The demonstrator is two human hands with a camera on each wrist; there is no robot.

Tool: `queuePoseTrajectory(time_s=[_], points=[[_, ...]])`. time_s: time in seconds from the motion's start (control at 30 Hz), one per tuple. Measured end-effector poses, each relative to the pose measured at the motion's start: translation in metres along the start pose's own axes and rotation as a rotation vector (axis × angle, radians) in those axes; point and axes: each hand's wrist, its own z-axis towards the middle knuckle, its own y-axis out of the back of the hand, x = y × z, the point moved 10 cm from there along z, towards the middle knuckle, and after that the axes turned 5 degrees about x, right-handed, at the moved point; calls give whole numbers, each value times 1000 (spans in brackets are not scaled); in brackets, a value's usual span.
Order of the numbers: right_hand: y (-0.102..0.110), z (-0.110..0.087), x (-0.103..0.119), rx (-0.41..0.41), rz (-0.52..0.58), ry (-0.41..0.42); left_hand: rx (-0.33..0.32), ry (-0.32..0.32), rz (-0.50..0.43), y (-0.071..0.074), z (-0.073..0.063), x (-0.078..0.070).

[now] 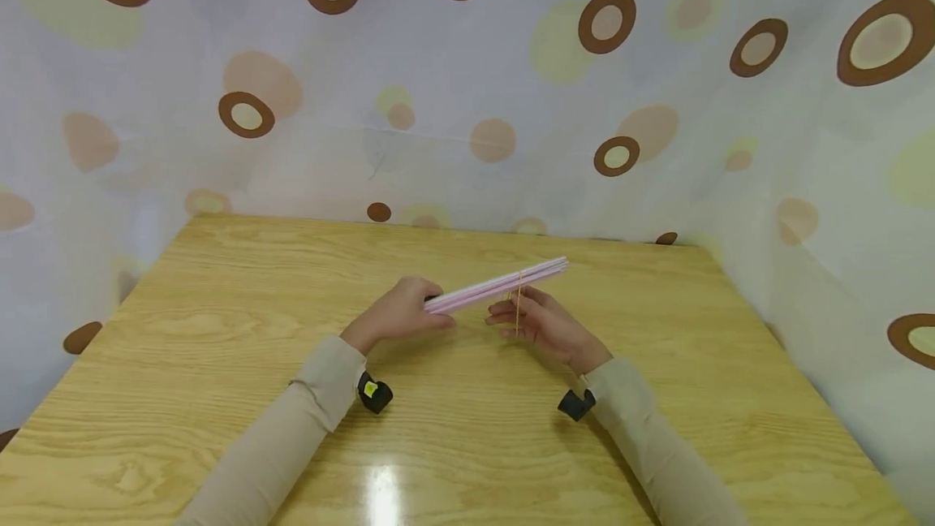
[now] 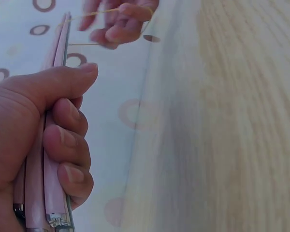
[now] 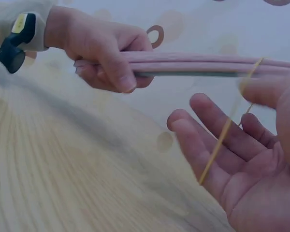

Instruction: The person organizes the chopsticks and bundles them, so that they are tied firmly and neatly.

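Observation:
A bundle of slim pink chopsticks (image 1: 497, 286) slants up to the right over the table. My left hand (image 1: 400, 311) grips it near one end, fingers wrapped round and thumb along the top. Silvery ends of the chopsticks (image 2: 58, 220) stick out below that fist in the left wrist view, and one dark green stick shows among the pink. A thin yellow rubber band (image 3: 217, 150) loops over the bundle towards its far end and is stretched down round the fingers of my right hand (image 1: 548, 323). Those fingers are bent and spread inside the loop, below the bundle.
The wood-grain table (image 1: 467, 445) spreads under both hands. A pale cloth (image 1: 438, 88) with brown rings and spots hangs behind it and along the sides. Each wrist carries a small black camera, such as the left one's camera (image 1: 376, 393).

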Motion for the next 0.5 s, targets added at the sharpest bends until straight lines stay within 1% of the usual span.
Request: queuePoseTrajectory(time_s=[0.07,0.13,0.17,0.23,0.3,0.4,0.5], points=[[6,-2,-1,-61,-7,-16,-28,16,-15,7,-2,4],[8,-5,0,-102,7,-9,-53,35,-31,13,-3,6],[8,-7,1,-113,14,5,-67,45,-36,16,-4,7],[5,-9,6,-112,-18,39,-87,63,-41,20,-5,9],[-2,-10,10,-88,-87,69,-97,80,-30,21,-6,12],[-14,-11,17,-46,-275,128,-94,101,-21,22,-8,15],[-22,-10,23,-24,-403,189,-94,109,-20,22,-9,16]])
